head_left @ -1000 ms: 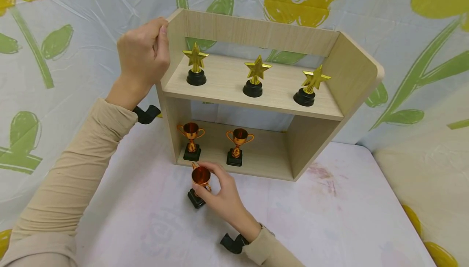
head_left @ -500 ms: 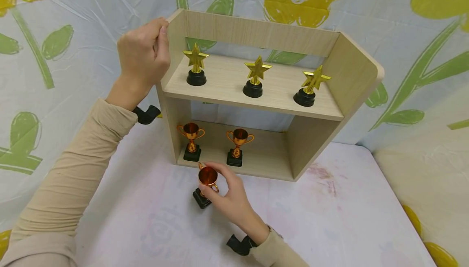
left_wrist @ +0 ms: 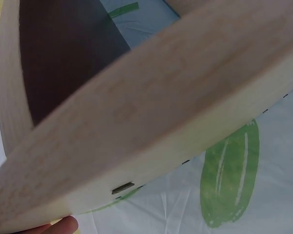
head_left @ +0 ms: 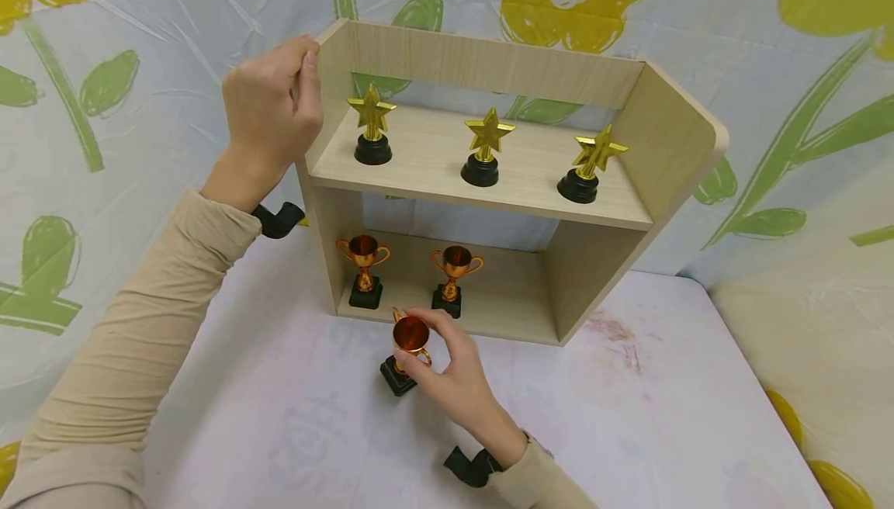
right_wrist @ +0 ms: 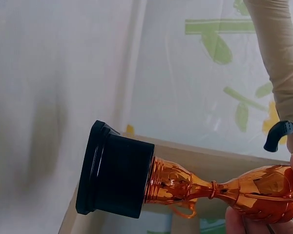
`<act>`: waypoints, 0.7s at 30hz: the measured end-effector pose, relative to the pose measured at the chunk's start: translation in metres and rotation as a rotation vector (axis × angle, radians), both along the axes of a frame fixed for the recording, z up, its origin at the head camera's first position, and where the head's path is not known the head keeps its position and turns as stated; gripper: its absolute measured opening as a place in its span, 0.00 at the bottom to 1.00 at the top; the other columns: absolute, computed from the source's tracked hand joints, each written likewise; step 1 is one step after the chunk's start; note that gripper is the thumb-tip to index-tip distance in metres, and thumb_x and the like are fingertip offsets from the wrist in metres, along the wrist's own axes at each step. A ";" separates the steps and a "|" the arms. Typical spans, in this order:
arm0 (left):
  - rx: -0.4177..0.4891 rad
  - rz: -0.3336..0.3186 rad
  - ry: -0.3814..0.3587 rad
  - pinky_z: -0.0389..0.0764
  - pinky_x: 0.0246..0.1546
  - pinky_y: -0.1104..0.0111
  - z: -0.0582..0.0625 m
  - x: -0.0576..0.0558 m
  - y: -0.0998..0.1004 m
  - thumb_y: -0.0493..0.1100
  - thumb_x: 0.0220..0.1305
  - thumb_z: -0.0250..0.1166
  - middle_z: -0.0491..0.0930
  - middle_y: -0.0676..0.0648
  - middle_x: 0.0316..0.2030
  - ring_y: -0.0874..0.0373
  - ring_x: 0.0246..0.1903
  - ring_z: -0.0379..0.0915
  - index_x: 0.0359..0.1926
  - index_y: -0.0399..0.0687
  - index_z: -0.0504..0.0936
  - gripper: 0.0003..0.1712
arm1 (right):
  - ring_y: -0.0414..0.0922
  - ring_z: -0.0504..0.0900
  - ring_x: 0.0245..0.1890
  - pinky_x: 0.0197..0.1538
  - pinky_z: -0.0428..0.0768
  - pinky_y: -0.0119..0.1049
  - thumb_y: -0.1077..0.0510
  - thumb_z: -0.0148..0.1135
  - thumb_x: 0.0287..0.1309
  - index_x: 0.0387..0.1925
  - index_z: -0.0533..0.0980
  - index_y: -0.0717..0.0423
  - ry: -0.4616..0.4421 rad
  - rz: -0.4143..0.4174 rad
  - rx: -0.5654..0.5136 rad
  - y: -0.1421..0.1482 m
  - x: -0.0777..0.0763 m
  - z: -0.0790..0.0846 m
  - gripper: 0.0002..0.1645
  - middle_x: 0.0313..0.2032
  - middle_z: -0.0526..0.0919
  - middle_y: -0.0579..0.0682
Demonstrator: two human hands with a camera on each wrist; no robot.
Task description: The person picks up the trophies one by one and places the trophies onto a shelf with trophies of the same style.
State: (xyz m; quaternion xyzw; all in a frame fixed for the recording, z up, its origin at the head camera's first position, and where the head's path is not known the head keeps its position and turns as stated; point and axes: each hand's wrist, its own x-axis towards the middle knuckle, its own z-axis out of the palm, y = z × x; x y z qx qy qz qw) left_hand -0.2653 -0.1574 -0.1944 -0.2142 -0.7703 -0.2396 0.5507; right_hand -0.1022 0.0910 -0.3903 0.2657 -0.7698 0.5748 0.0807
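My right hand [head_left: 454, 373] pinches a copper-coloured trophy cup [head_left: 410, 334] by its bowl, thumb on one side and fingers on the other. This cup is in front of the shelf, its black square base [right_wrist: 118, 170] below the bowl. My left hand [head_left: 272, 102] grips the upper front edge of the left side panel of a pale wooden shelf [head_left: 482, 199]; fingertips [left_wrist: 66, 225] show at the panel in the left wrist view. On the lower board stand two matching cups, one at the left [head_left: 365, 261] and another cup [head_left: 455, 264] near the middle.
Three gold star trophies stand along the upper board: a left star [head_left: 372, 125], a middle star [head_left: 486, 148] and a right star [head_left: 591, 164]. The shelf stands on a white-covered table [head_left: 663, 416] before a flower-patterned cloth [head_left: 161, 20].
My right hand has carried the trophy cup to the right in front of the shelf, from below the left cup toward the middle one. My left hand keeps its grip on the panel.
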 end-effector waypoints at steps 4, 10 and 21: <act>-0.007 -0.005 0.003 0.57 0.18 0.59 0.000 0.000 -0.001 0.42 0.68 0.46 0.69 0.43 0.17 0.50 0.15 0.61 0.31 0.37 0.78 0.18 | 0.44 0.77 0.57 0.59 0.73 0.47 0.60 0.70 0.57 0.61 0.74 0.51 0.017 -0.017 0.006 0.006 -0.001 -0.001 0.30 0.54 0.80 0.42; -0.017 -0.006 0.002 0.56 0.17 0.60 0.000 -0.001 -0.002 0.41 0.67 0.47 0.68 0.43 0.16 0.51 0.14 0.60 0.31 0.37 0.78 0.17 | 0.45 0.77 0.57 0.59 0.74 0.47 0.60 0.70 0.57 0.62 0.73 0.47 0.028 -0.035 0.018 0.015 -0.001 -0.001 0.30 0.53 0.81 0.42; -0.016 -0.006 -0.001 0.56 0.18 0.60 0.000 -0.001 -0.002 0.41 0.67 0.46 0.69 0.43 0.17 0.51 0.15 0.60 0.31 0.37 0.79 0.17 | 0.45 0.77 0.57 0.57 0.75 0.45 0.62 0.70 0.56 0.61 0.74 0.49 0.022 -0.055 0.036 0.027 -0.003 -0.004 0.30 0.53 0.81 0.42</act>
